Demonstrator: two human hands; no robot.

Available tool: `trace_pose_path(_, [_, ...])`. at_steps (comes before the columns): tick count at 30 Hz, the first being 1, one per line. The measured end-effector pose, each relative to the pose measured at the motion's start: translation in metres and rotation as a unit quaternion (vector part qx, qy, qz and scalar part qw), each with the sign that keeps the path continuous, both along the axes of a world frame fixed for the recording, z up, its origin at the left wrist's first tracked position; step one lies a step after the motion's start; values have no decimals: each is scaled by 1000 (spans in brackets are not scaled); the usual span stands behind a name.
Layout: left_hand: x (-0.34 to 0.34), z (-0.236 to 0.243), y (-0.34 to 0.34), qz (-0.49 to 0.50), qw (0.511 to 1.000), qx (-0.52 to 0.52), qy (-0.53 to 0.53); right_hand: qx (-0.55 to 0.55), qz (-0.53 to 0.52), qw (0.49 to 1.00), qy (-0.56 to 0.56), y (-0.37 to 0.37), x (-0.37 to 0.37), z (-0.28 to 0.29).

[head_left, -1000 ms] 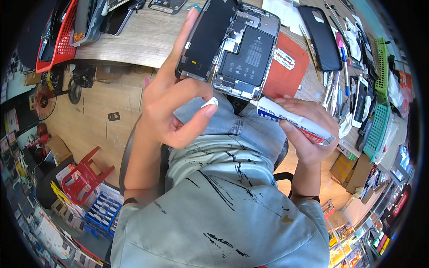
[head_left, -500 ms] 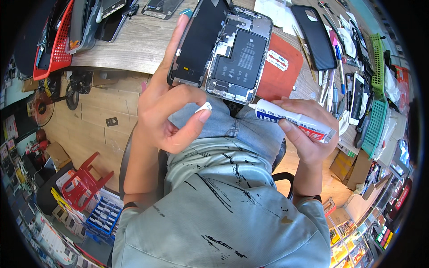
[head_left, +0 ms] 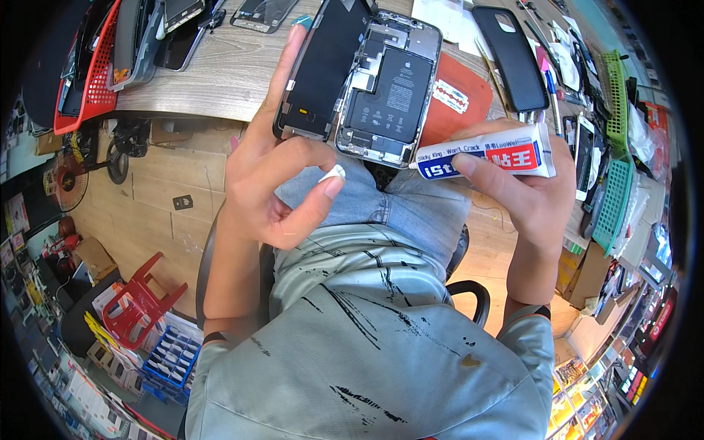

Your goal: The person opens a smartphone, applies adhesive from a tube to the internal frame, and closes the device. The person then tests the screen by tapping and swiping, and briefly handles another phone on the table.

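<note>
An opened smartphone (head_left: 391,92) lies at the near edge of the table, its battery and inner parts exposed. Its lifted black screen (head_left: 323,73) leans to the left, with the stretched index finger of my left hand (head_left: 257,180) along its outer side. That hand also pinches a small white cap (head_left: 334,173) between thumb and another finger. In my right hand (head_left: 539,202) is a white, blue and red glue tube (head_left: 510,155), nozzle pointing left. The nozzle tip is by the phone's lower right corner; whether it touches cannot be told.
Right of the phone, a razor blade (head_left: 450,96) rests on a reddish-brown pad (head_left: 469,117). Beyond are a black phone case (head_left: 512,62), tweezers, pens and a white phone (head_left: 584,158). Green (head_left: 616,103) and teal baskets (head_left: 613,205) line the right. A red basket (head_left: 95,84) stands at left.
My right hand has shifted right and turned the tube, so it lies more level and its printed face shows more. The left hand and phone have hardly moved.
</note>
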State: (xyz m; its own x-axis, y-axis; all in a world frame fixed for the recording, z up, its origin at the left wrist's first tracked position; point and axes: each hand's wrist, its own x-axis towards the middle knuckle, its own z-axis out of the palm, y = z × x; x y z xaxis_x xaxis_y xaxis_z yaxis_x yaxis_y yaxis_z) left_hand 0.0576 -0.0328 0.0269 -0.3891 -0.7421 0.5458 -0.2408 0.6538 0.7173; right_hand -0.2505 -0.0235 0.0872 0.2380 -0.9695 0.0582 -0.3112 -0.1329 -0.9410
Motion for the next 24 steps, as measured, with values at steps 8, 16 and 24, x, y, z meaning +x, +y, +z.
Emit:
trace_pose_path(8, [-2,-2,1,3,1000,-3,13,-24,17,995,96,-8,0,12])
trace_pose_path(16, [-3,-2,4,13,1000,16,17,8,-14,998,65,-10,5,14])
trace_pose_path(24, [1,-3,1,-12,999,33,8,7,-31,997,65,-13,6,15])
